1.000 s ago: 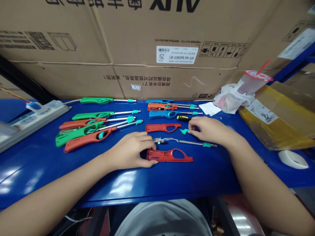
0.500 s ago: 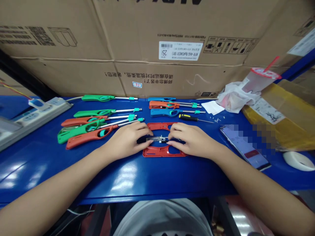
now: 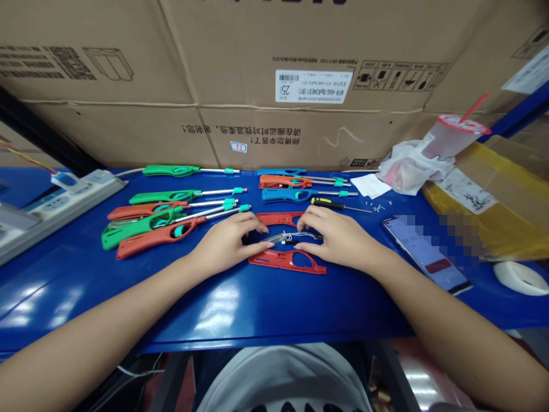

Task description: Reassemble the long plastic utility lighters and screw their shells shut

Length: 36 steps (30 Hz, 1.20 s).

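Observation:
My left hand (image 3: 229, 237) pinches the clear fuel tank (image 3: 277, 238) of a lighter between thumb and fingers, just above the table. White wires (image 3: 302, 234) and a small black part (image 3: 291, 242) run from it to the right. My right hand (image 3: 334, 233) curves around these wires, thumb and fingertips apart, with the wires showing in the gap. Beyond the hands lies one red lighter shell half (image 3: 278, 218), partly covered by the right fingers. Nearer to me is the other red shell half (image 3: 281, 260), inner side up.
Long-necked lighters in green and orange (image 3: 148, 239) lie at left; blue and orange ones (image 3: 285, 196) lie behind. A screwdriver (image 3: 328, 203), phone (image 3: 429, 257), bagged cup (image 3: 452, 137) and white mouse (image 3: 520, 278) are at right. A power strip (image 3: 92, 186) is left; cardboard (image 3: 253, 129) stands behind.
My right thumb and fingers have spread apart, showing more of the wires. The near shell half now lies slightly tilted, its right end lower. My left hand keeps the fuel tank.

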Tool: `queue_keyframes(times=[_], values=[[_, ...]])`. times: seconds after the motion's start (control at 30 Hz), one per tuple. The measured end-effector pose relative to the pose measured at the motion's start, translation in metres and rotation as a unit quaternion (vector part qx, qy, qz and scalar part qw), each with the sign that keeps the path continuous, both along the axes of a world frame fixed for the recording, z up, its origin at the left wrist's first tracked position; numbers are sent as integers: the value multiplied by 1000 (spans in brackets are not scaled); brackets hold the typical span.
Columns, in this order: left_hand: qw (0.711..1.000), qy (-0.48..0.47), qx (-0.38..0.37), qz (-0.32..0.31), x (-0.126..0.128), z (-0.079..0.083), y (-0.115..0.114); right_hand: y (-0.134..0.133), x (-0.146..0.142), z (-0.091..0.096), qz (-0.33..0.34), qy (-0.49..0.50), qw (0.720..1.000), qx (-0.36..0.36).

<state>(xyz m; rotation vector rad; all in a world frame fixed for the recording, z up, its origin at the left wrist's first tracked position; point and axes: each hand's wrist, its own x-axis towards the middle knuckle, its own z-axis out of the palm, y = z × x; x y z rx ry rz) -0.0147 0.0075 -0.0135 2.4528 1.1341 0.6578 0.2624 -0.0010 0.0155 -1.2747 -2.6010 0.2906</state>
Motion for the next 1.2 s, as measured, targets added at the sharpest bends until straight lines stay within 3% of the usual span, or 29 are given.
queue_keyframes(times=[0.27, 0.83, 1.07, 1.2], values=[[1000, 8, -12, 3, 3, 1, -2, 7, 17, 7, -44, -55, 994, -79], [1000, -14, 1, 17, 4, 2, -4, 4, 9, 3, -30, 20, 997, -67], [998, -6, 57, -38, 0, 6, -3, 7, 11, 1, -26, -18, 999, -36], [998, 9, 36, -49, 0, 4, -2, 6, 13, 0, -15, -38, 998, -53]])
